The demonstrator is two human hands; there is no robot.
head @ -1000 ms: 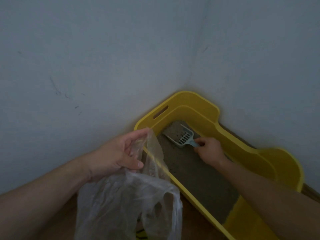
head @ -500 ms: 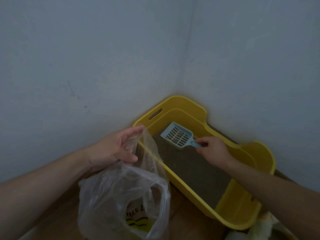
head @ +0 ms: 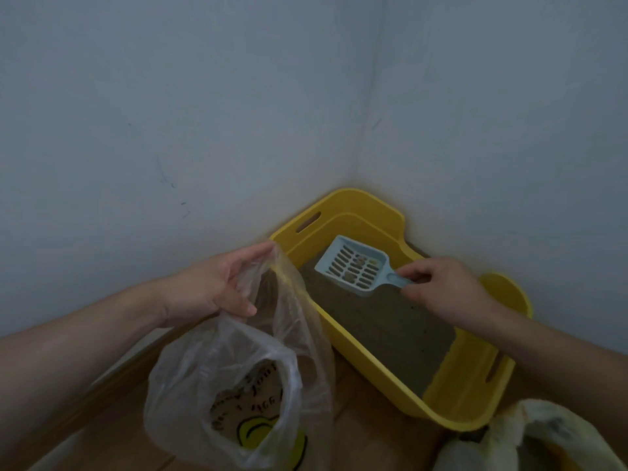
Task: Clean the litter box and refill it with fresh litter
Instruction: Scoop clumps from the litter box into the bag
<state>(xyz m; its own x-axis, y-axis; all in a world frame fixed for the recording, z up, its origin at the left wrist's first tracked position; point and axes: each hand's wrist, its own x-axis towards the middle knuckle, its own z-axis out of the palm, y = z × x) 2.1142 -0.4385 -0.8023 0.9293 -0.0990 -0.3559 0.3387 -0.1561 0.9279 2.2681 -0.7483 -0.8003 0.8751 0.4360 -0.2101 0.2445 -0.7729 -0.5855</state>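
Left hand (head: 210,290) and right hand (head: 445,290) reach forward, pinching.

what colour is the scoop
Pale blue, with slotted holes; the scoop shows best in the head view, held over the yellow box.

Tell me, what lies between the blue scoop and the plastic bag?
Head view: between scoop and bag lie the litter box's yellow side wall and a strip of grey litter.

Corner of two pale grey walls (head: 170,96), wooden floor (head: 356,433), dim light
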